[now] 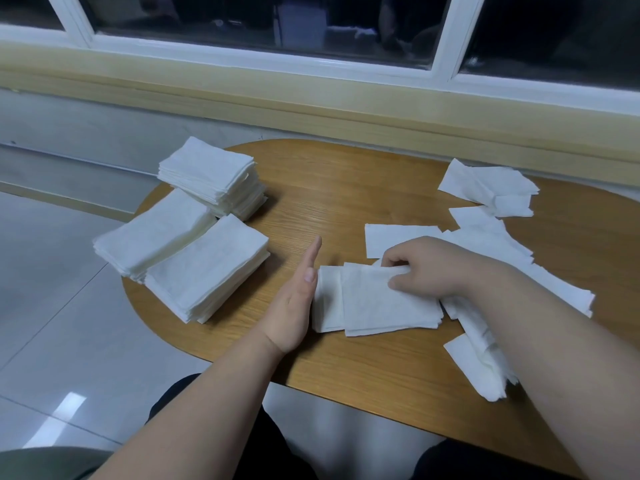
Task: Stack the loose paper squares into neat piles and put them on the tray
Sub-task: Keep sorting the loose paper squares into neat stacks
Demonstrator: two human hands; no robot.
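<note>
The half-built pile (374, 306) is found mid-way along the table (346, 188), squared at its left edge by the flat, straight-fingered left hand (294, 306) and pinched on top by the right hand (426, 268). The thin paper could be dragged askew if the pinch is pulled sideways

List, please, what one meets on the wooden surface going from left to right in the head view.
stacked piles → left hand, standing on its edge → small uneven pile → loose paper squares at the right end.
</note>
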